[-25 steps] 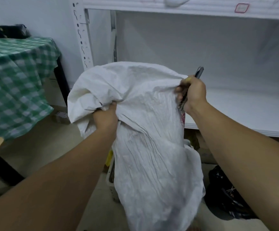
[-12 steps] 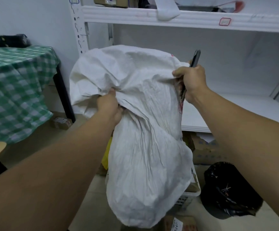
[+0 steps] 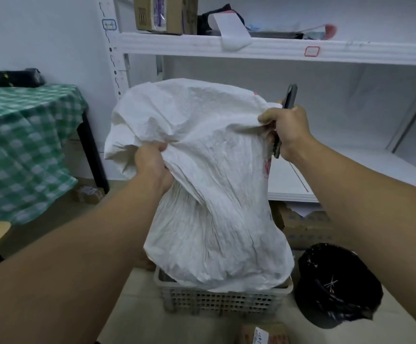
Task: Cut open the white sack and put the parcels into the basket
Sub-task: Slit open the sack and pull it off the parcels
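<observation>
White sack [image 3: 202, 182] is held up directly above the basket [image 3: 221, 301], with its bulging lower end down at the basket's rim, covering most of the opening. No parcels are visible from here. I can't tell whether any are in the basket or inside the sack.

Left hand [image 3: 152, 165]: fist bunched tight on a wad of sack fabric, high above the basket's left side.
Right hand [image 3: 286, 130]: high above the basket's right side, fingers curled round a top corner of the sack and a dark cutter [image 3: 290, 95] in the same grip. The cutter pokes out above and below the fist. I can't tell if a blade is out.

My read is that this is the tip-out stage, with the sack being emptied into the basket.

What could go wrong:
- The cutter shares a grip with the fabric. A hard shake could slip it loose into the basket. If the blade is exposed, it could slice the fabric, a parcel or the left forearm.
- The sack's lower end looks about as wide as the basket, so a sideways swing could drop parcels over the rim onto the floor, or into the black bin bag [image 3: 336, 281] just right of the basket.
- The fabric is limp and heavily creased — a small parcel could hang up in a fold and get missed.
- A labelled carton [image 3: 264, 335] sits on the floor just in front of the basket, easy to kick when stepping in.
</observation>
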